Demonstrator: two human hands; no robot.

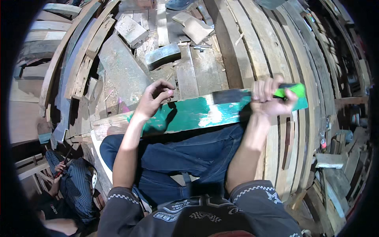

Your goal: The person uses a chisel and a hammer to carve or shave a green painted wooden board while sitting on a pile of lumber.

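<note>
1. Largest on my screen is the row of long planks [260, 43] running down the right of the frame: pale, rough-sawn wood with dark gaps between.
2. Below centre, across the seated person's lap, lies the painted plank [177, 114]. I judge the stripping to be partial: bare brown grain shows at its left end, and pale, ragged patches break the paint right of its middle. Green covers much of the rest, including the far right end, so plenty is left. I can't tell whether the whitest patch is wood or an undercoat.
3. The scraper [232, 96] has a flat, dark, squared blade and a bright green and black handle. Its blade overlaps the plank's upper edge; I can't tell whether it touches.
4. The right hand [272, 96], right of centre, has its fingers wrapped firmly round that handle.
5. The left hand [156, 96], left of centre, is loosely curled, thumb near forefinger; I see nothing gripped.
6. Above it sits a smooth, grey, curved block [162, 57].
</note>
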